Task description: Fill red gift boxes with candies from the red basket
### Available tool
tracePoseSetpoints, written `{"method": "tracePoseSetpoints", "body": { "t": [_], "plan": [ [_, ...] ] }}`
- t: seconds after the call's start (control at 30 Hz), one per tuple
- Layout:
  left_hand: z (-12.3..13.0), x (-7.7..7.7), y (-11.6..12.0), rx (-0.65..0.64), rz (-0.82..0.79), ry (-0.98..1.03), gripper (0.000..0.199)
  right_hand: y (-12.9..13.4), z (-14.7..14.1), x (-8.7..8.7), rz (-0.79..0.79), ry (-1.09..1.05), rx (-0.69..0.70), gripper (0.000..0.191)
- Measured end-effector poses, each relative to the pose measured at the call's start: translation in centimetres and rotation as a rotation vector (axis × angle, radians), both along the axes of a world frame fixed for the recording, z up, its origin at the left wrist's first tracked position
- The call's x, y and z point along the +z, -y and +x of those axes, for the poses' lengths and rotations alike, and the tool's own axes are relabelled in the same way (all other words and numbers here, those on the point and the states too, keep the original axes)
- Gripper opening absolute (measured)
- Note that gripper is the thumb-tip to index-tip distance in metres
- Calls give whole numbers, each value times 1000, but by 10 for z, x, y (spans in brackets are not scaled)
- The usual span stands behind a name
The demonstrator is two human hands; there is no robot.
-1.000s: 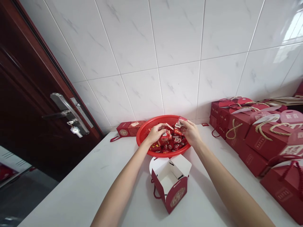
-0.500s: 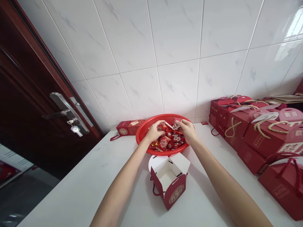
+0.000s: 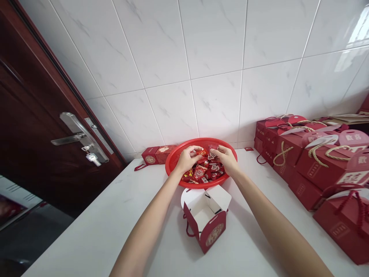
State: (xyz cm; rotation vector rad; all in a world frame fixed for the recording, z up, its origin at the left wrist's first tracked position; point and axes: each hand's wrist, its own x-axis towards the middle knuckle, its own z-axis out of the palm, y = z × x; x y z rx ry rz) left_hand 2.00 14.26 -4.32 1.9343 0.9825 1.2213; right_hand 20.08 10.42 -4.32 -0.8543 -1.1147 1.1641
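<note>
A red oval plastic basket (image 3: 172, 163) holds several red wrapped candies (image 3: 199, 172) and stands near the wall. Over its left part, my left hand (image 3: 188, 158) pinches a small red candy packet (image 3: 202, 152) between thumb and fingers. On the right side my right hand (image 3: 226, 158) is closed on another red packet with pale print (image 3: 212, 152). The two packets are close together above the pile. In front of the basket stands an open red gift box (image 3: 205, 219), white inside, its flaps spread and no contents visible in it.
Closed red gift boxes with rope handles (image 3: 317, 161) are stacked along the right side. Two small red boxes (image 3: 155, 156) lie left of the basket by the wall. A dark red door with a metal handle (image 3: 67, 139) is at the left.
My left hand has closed on a red packet and lifted it slightly. My right hand has shifted a little left with its packet, and both packets are nearer each other.
</note>
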Motion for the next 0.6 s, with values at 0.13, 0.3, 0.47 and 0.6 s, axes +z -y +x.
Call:
{"method": "tracePoseSetpoints", "body": {
  "t": [0.13, 0.3, 0.47, 0.6],
  "plan": [
    [2, 3, 5, -33, -23, 23, 38, -1, 0, -3, 24, 75, -11, 26],
    [1, 6, 6, -61, -36, 45, 44, -1, 1, -2, 51, 43, 1, 25],
    [2, 7, 6, -143, -98, 90, 37, 0, 2, -1, 3, 10, -6, 26],
    [1, 6, 6, -140, -129, 136, 40, -1, 2, -2, -42, -48, -20, 31]
  ]
}}
